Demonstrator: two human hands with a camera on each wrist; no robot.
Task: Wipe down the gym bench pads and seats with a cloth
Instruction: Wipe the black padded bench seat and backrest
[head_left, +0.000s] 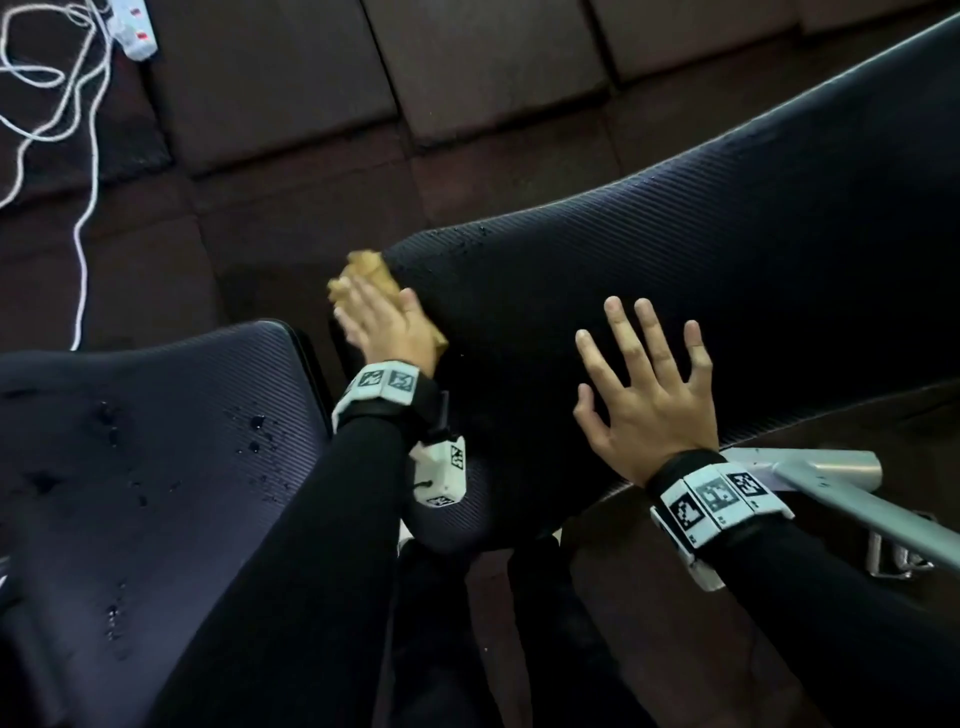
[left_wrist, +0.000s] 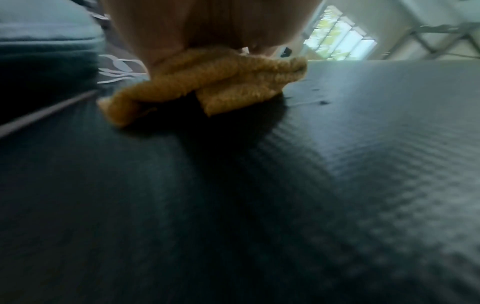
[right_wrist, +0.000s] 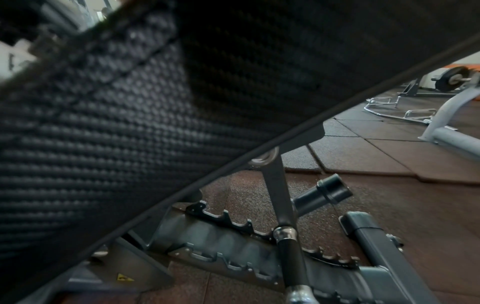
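A long black ribbed back pad (head_left: 701, 270) slants from centre to upper right. My left hand (head_left: 382, 325) presses a folded yellow cloth (head_left: 366, 270) flat against the pad's left edge, fingers straight. The left wrist view shows the cloth (left_wrist: 207, 86) bunched under the palm on the pad (left_wrist: 337, 164). My right hand (head_left: 644, 384) lies flat on the pad with fingers spread, holding nothing. The black seat pad (head_left: 156, 441) at lower left carries water droplets. The right wrist view shows the pad's textured side (right_wrist: 116, 133); the hand itself is hidden there.
Brown rubber floor tiles (head_left: 311, 130) surround the bench. A white power strip (head_left: 132, 26) with its cord lies at the top left. A grey metal frame tube (head_left: 831, 483) sticks out under my right wrist. The notched adjuster rail (right_wrist: 246, 246) and a barbell (right_wrist: 451, 78) stand beyond.
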